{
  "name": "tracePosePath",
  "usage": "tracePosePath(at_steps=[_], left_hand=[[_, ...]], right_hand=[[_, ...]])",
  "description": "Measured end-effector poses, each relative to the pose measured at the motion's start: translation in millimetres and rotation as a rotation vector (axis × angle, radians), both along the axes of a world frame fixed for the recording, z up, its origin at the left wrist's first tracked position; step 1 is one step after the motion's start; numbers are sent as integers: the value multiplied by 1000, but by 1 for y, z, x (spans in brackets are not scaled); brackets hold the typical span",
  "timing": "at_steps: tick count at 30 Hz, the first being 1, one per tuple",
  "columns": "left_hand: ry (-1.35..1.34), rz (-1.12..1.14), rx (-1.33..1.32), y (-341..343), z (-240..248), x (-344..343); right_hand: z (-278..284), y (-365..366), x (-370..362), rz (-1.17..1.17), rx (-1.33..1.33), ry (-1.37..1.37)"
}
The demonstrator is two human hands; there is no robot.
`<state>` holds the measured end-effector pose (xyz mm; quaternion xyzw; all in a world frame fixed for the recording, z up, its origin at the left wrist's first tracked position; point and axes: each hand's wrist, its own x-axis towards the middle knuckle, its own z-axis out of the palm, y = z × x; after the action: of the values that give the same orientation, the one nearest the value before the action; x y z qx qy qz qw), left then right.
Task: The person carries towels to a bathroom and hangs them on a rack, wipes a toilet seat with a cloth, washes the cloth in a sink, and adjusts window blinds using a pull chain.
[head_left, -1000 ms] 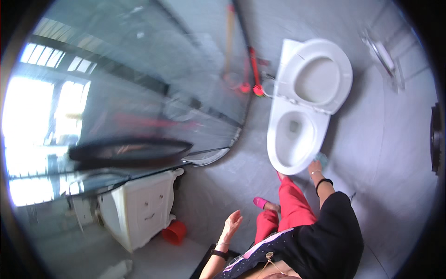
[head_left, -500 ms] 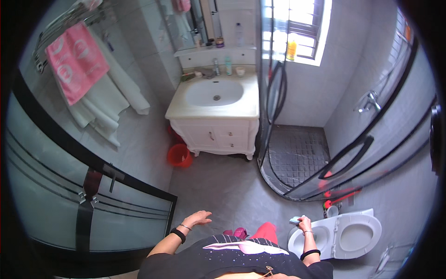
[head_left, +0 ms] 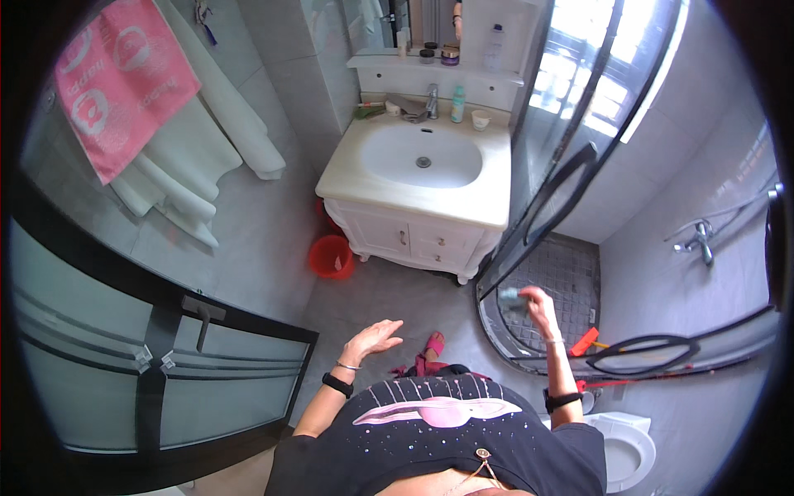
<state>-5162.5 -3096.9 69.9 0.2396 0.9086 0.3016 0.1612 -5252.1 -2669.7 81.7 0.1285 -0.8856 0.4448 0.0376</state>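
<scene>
My right hand [head_left: 541, 309] is raised in front of the curved glass shower enclosure, its fingers closed on a small light-blue thing [head_left: 509, 294]. That thing is blurred and partly covered by the fingers, so its kind does not show. Out over the grey floor, my left hand [head_left: 374, 340] has its fingers stretched and touches nothing. Ahead stands a white vanity cabinet [head_left: 370, 225] with an oval washbasin [head_left: 389, 157] and a tap [head_left: 432, 101]. A teal bottle [head_left: 457, 105] and a small white cup [head_left: 481, 121] stand behind the basin.
A red bucket [head_left: 332, 257] sits left of the vanity. The black-framed glass door [head_left: 240, 355] is at my left, below a pink towel [head_left: 124, 78]. To my right are the shower handle [head_left: 645, 354], an orange-red brush-like tool [head_left: 585, 341] and the toilet [head_left: 637, 450].
I have moved forward, nearer the vanity, and the toilet now lies further behind on my right. My right hand, still closed on the light-blue thing, has gone from beside the toilet to the shower.
</scene>
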Motion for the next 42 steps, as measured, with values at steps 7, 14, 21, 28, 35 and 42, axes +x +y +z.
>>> tracePosePath(at_steps=[7,14,21,28,35,42], left_hand=[[2,288,-31,-67,22,-50],[-454,597,415,-104,39,-127],[-772,731,1135,-132,32,-319],[-571,581,901,-99,18,-488],[-775,552,731,-65,7,-572],[-777,555,691,-31,-17,-632]], right_hand=[[10,-87,-220,-57,-338,-151],[-132,-177,-331,-448,339,0],[-49,-315,-391,-4,-397,-712],[79,-354,-452,407,-235,-818],[56,-316,-561,-7,-685,-735],[-10,-296,-681,102,-1317,-706]])
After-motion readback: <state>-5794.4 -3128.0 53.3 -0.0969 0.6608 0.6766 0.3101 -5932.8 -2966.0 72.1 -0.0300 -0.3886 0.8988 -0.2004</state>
